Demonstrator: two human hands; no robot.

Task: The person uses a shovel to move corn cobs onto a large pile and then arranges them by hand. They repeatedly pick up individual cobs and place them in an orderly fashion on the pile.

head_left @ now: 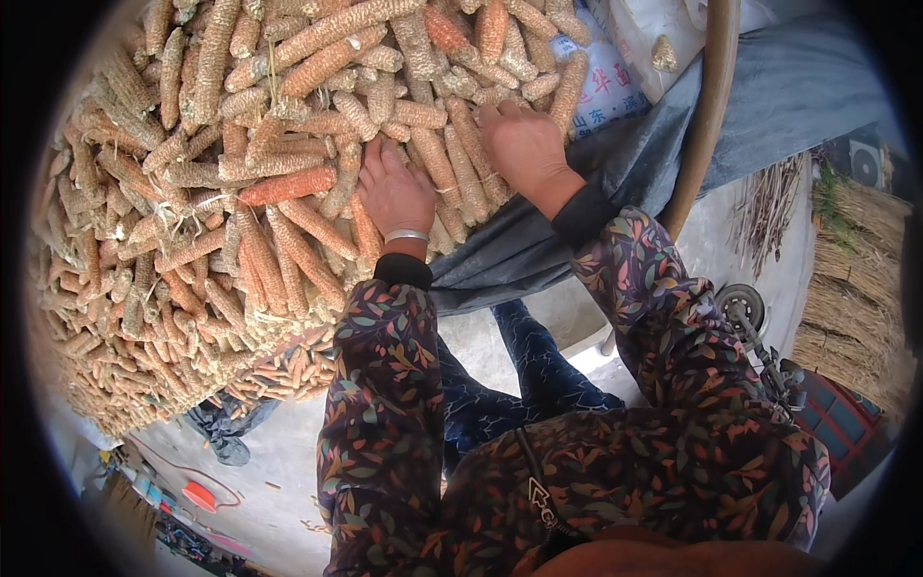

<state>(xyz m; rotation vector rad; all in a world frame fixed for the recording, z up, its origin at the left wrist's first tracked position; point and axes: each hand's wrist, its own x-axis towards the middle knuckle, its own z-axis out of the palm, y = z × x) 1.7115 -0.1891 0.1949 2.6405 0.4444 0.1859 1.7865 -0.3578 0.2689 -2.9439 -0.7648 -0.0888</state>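
A large heap of bare corn cobs [288,255], tan to reddish, spreads out before me. My left hand [396,190], with a silver bangle at the wrist, lies palm down on the near part of the heap, fingers stretched out over the cobs. A reddish corn cob [287,187] lies just left of it. Further right, my right hand [522,152] rests on the cobs at the heap's right side, its fingers bent down among them. Its fingertips are partly hidden, so whether it grips a cob does not show.
Dark plastic sheeting [615,173] edges the heap in front of me and to the right. A curved wooden pole [710,115] rises beside printed sacks [601,82]. A wheel [740,310] stands on the right, near straw bundles [851,288]. A red object [199,496] lies lower left.
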